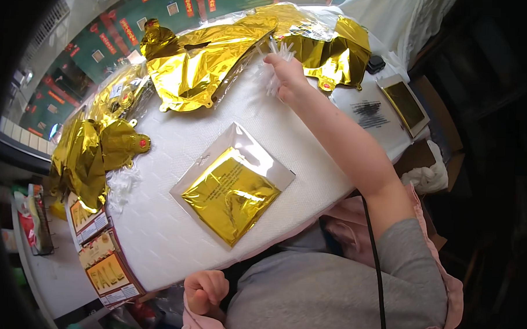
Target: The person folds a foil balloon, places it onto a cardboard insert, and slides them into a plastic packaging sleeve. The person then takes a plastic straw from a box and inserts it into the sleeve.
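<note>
Two hands: right hand closed on white plastic straws at the surface's far edge beside gold foil balloons, best pinched low and lifted straight; left hand fisted, empty, near edge.

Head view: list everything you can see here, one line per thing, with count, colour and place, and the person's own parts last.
Table: one, white textured top, centre.
Packaged foil balloon: one, gold in a clear packet, table centre.
Unpacked foil balloons: several, gold; one large at the far edge, one far right, others at the left edge.
White plastic straws: a bunch, at the right hand's fingertips.
Printed paper sheet: one, white, right of the arm.
Flat packet: one, gold in a pale frame, far right.
Printed cards: a few, orange and white, lower left.
Left hand: closed fist, at the near table edge.
Right hand: reaching out, grip on the straws.
</note>
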{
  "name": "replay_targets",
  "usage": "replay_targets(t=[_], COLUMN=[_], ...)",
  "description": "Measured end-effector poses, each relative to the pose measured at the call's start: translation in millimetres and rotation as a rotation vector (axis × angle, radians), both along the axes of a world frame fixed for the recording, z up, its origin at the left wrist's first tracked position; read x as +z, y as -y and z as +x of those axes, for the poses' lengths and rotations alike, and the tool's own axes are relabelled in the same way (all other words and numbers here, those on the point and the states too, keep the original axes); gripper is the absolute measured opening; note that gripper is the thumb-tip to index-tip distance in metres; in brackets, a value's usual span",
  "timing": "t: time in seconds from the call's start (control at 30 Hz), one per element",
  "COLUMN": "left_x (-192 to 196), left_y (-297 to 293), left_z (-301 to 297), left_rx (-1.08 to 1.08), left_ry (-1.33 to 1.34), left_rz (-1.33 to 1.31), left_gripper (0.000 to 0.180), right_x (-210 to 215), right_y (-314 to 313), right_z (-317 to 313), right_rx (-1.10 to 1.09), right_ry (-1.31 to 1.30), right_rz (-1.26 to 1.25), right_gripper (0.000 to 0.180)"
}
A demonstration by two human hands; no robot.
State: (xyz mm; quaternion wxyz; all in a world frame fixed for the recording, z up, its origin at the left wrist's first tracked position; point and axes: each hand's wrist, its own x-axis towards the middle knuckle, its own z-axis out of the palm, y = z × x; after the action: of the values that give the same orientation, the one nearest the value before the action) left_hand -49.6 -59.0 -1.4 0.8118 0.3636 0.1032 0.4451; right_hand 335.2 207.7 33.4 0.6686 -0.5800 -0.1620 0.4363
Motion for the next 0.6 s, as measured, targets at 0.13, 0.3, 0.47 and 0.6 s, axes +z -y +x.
replay_targets(t=[0.13, 0.3, 0.47, 0.6], left_x=[-2, -5, -5, -6], left_y=[2, -6, -6, -3], left_z=[-4, 4, 13, 12], left_rx=[0.022, 0.020, -0.009, 0.004], left_ry=[0.016, 0.018, -0.011, -0.028], left_rz=[-0.028, -0.077, -0.072, -0.067], left_gripper=[0.043, 0.042, 0.041, 0.041], right_x=[5, 17, 21, 18], right_y=[-11, 9, 32, 46], right_z=[20, 29, 38, 50], right_rx=[0.277, 0.331, 0.473, 0.384], right_ry=[0.086, 0.520, 0.761, 1.332], right_rz=[-0.208, -0.232, -0.209, -0.245], right_gripper=[0.053, 0.073, 0.077, 0.055])
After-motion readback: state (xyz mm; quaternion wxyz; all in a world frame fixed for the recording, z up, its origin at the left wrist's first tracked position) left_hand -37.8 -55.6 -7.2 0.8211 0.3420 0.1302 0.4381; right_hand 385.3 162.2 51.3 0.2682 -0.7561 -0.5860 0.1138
